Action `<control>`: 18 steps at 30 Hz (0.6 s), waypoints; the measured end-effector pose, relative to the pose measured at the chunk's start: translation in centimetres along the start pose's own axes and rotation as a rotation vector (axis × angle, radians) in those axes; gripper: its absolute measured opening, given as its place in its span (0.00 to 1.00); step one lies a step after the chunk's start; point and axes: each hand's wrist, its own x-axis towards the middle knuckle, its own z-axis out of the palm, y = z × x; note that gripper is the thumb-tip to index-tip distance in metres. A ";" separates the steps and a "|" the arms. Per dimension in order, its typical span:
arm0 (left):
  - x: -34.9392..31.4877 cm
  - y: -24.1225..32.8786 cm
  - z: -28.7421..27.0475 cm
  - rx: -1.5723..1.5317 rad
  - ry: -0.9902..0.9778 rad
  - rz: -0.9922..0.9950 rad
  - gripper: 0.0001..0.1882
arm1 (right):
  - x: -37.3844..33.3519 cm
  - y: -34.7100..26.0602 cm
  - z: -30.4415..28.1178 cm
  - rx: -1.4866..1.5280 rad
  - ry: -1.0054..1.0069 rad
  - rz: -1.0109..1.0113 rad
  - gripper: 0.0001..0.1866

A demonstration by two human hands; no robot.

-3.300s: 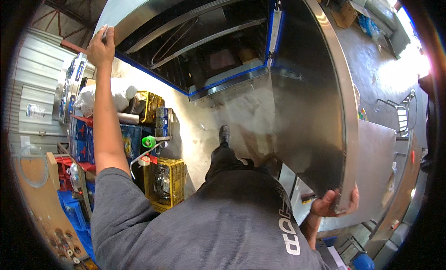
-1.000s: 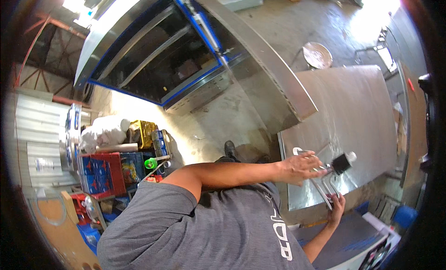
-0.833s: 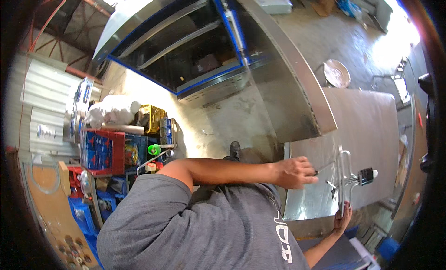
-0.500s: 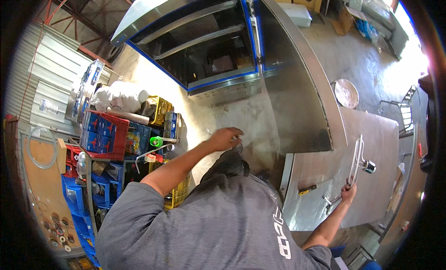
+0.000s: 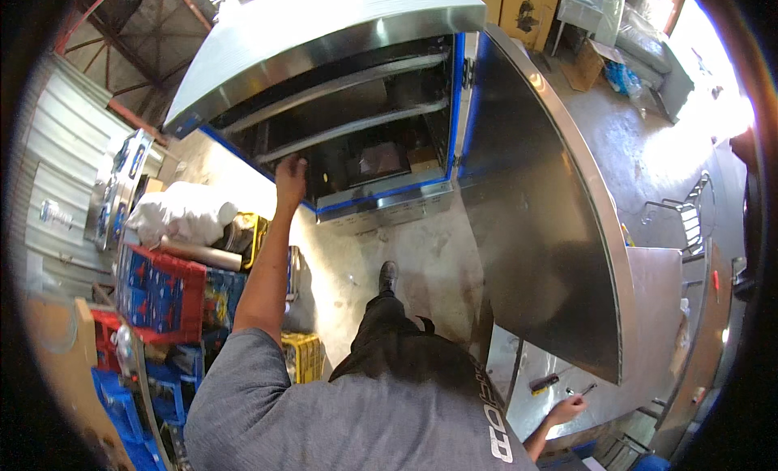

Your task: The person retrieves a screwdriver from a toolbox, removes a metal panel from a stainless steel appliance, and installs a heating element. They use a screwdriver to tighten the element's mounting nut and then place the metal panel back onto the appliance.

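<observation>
My left arm stretches forward to a large stainless steel cabinet (image 5: 316, 53) with blue film along its opening. My left hand (image 5: 292, 175), fingers curled, is at the left of the opening, just below the lower metal bar (image 5: 348, 132); whether it grips anything is hidden. Low on the right, my right hand (image 5: 567, 408) is closed over a metal table (image 5: 640, 390), with a thin metal rod (image 5: 588, 388) at its fingertips. What it holds is unclear. A yellow and black handled tool (image 5: 545, 383) lies beside it. The heating element seen earlier is not visible.
The cabinet's open door (image 5: 551, 211) swings out on the right, overhanging part of the table. Left of me stand a red crate (image 5: 194, 301), blue bins (image 5: 130, 406) and a yellow crate (image 5: 306, 357). A metal-framed chair (image 5: 689, 216) stands far right.
I have come closer to the cabinet. My left hand has gone forward to its opening. My right hand has dropped lower; the looped heating element it held has gone out of sight.
</observation>
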 end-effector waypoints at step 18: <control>9.9 -0.9 4.5 0.489 -0.489 0.420 0.22 | -26.5 -73.6 24.8 0.839 -1.288 0.104 0.29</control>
